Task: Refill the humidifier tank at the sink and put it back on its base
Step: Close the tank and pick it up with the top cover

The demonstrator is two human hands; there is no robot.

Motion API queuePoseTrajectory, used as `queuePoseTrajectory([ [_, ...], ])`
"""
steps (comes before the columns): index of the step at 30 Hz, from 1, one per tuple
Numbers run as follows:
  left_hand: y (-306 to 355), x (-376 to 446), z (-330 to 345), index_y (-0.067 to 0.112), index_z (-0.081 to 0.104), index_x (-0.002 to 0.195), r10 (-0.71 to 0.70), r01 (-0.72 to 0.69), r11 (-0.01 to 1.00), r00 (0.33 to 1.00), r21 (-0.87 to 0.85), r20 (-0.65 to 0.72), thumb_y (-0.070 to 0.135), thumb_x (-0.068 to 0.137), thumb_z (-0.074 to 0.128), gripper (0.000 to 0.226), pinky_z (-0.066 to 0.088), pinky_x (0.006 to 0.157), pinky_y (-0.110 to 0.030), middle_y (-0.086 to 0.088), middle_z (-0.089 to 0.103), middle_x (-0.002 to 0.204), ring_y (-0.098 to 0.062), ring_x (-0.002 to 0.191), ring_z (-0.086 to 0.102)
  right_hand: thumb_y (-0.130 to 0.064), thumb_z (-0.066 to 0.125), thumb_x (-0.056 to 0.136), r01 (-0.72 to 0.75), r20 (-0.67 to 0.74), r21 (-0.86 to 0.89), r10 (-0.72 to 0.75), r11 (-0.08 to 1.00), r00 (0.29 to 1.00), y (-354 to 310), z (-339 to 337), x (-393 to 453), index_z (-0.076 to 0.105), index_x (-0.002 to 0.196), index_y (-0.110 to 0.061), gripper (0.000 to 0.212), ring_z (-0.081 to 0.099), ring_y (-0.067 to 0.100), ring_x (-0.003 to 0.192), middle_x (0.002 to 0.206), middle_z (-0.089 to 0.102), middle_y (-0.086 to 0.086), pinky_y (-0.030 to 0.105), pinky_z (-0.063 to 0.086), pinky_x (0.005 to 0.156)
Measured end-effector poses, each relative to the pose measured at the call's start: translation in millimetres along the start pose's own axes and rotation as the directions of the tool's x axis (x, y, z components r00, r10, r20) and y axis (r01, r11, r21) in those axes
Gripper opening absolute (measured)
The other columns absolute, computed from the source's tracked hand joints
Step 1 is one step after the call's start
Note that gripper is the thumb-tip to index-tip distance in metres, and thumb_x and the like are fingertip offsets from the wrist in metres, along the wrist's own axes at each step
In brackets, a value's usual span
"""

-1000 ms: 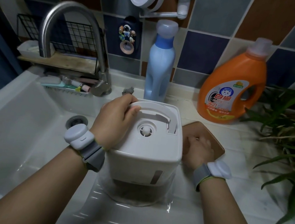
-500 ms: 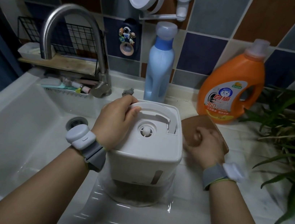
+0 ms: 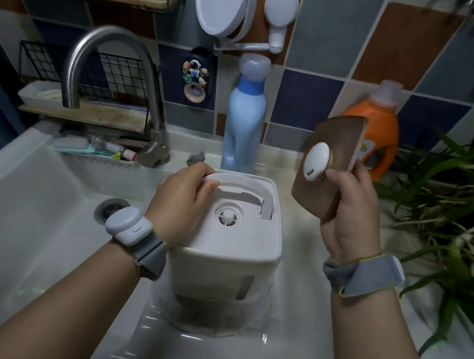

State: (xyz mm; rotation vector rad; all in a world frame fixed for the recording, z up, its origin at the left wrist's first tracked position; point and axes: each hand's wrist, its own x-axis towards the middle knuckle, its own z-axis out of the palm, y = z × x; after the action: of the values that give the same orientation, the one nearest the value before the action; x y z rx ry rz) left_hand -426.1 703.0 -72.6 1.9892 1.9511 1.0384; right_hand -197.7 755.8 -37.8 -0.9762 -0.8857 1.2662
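Observation:
The white humidifier tank (image 3: 230, 239) stands upside down on the counter beside the sink (image 3: 12, 208), its valve cap in the middle of the upturned face. My left hand (image 3: 184, 199) grips the tank's curved handle at its far left corner. My right hand (image 3: 343, 212) holds a brown wood-look lid (image 3: 340, 151) with a white oval knob, lifted and tilted in the air to the right of the tank. The tank's clear lower section rests on the counter. No humidifier base shows.
A steel faucet (image 3: 95, 53) arches over the sink, with a drain (image 3: 110, 207) below. A blue bottle (image 3: 245, 119) and an orange detergent jug (image 3: 379, 132) stand against the tiled wall. Green plant leaves (image 3: 460, 226) crowd the right side. A tray of toiletries (image 3: 97, 149) sits behind the sink.
My right hand picked the brown lid up off the counter and raised it, tilted, to the right of the tank. My left hand kept its grip on the tank's handle.

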Motion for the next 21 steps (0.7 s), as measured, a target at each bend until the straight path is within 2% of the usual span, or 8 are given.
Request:
queuePoseTrajectory([
  [4, 4.3, 6.8, -8.6, 0.017, 0.059, 0.099, -0.025, 0.022, 0.999, 0.993, 0.029, 0.116, 0.029, 0.095, 0.051, 0.015, 0.043, 0.073, -0.035, 0.001, 0.065, 0.09, -0.023, 0.087, 0.059, -0.01, 0.048, 0.09, -0.094, -0.055, 0.259, 0.112, 0.961, 0.992, -5.9, 9.3, -7.2, 0.067, 0.1, -0.019, 0.023, 0.063, 0.018, 0.094, 0.097, 0.068, 0.004, 0.039, 0.052, 0.086],
  [9, 20.4, 21.3, -17.3, 0.02, 0.062, 0.087, 0.09, -0.098, 0.994, 0.984, 0.045, 0.157, 0.041, 0.086, 0.061, 0.021, 0.042, 0.068, -0.032, 0.007, 0.059, 0.079, -0.015, 0.079, 0.054, -0.017, 0.049, 0.09, -0.115, -0.13, 0.378, 0.176, 0.919, 0.976, -16.4, 17.0, -4.4, 0.068, 0.105, -0.015, 0.024, 0.063, 0.031, 0.108, 0.104, 0.07, 0.011, 0.047, 0.047, 0.097],
  [12, 27.2, 25.8, -19.2, 0.022, 0.056, 0.081, 0.085, -0.098, 0.992, 0.984, 0.074, 0.157, 0.047, 0.084, 0.064, 0.026, 0.032, 0.056, -0.023, 0.01, 0.05, 0.071, -0.011, 0.069, 0.047, -0.018, 0.048, 0.092, -0.111, -0.102, 0.451, 0.175, 0.886, 0.979, -17.8, 25.8, -8.3, 0.062, 0.122, -0.009, 0.035, 0.063, 0.034, 0.113, 0.118, 0.069, 0.014, 0.05, 0.048, 0.098],
  [14, 30.9, 26.0, -18.8, 0.02, 0.056, 0.083, 0.063, -0.076, 0.995, 0.976, 0.056, 0.209, 0.046, 0.085, 0.064, 0.027, 0.03, 0.053, -0.019, 0.01, 0.05, 0.069, -0.009, 0.065, 0.047, -0.018, 0.046, 0.093, -0.113, -0.087, 0.501, 0.18, 0.858, 0.98, -18.6, 27.1, -11.4, 0.063, 0.117, -0.009, 0.032, 0.062, 0.034, 0.113, 0.119, 0.067, 0.015, 0.051, 0.046, 0.1],
  [17, 33.5, 25.5, -23.4, 0.018, 0.061, 0.079, 0.061, -0.068, 0.998, 0.956, 0.014, 0.287, 0.046, 0.085, 0.064, 0.028, 0.029, 0.052, -0.02, 0.006, 0.054, 0.067, -0.004, 0.061, 0.047, -0.019, 0.041, 0.094, -0.171, -0.031, 0.548, 0.223, 0.819, 0.974, -20.8, 30.4, -12.5, 0.062, 0.103, -0.013, 0.024, 0.059, 0.031, 0.111, 0.114, 0.063, 0.012, 0.048, 0.045, 0.1],
  [19, 34.3, 24.4, -28.7, 0.022, 0.061, 0.074, 0.068, -0.067, 0.998, 0.947, -0.012, 0.315, 0.044, 0.084, 0.067, 0.025, 0.03, 0.052, -0.021, 0.009, 0.055, 0.065, -0.002, 0.06, 0.048, -0.022, 0.039, 0.096, -0.227, 0.007, 0.561, 0.27, 0.796, 0.963, -22.7, 36.3, -15.2, 0.061, 0.109, -0.012, 0.028, 0.059, 0.033, 0.114, 0.119, 0.065, 0.013, 0.047, 0.049, 0.095],
  [21, 34.5, 22.1, -30.8, 0.023, 0.063, 0.076, 0.049, -0.038, 0.998, 0.942, -0.04, 0.332, 0.043, 0.083, 0.069, 0.022, 0.037, 0.056, -0.023, 0.009, 0.06, 0.068, -0.002, 0.064, 0.053, -0.024, 0.038, 0.097, -0.254, 0.026, 0.55, 0.288, 0.796, 0.957, -23.6, 41.8, -19.9, 0.059, 0.119, -0.013, 0.032, 0.06, 0.035, 0.115, 0.122, 0.066, 0.015, 0.044, 0.052, 0.088],
])
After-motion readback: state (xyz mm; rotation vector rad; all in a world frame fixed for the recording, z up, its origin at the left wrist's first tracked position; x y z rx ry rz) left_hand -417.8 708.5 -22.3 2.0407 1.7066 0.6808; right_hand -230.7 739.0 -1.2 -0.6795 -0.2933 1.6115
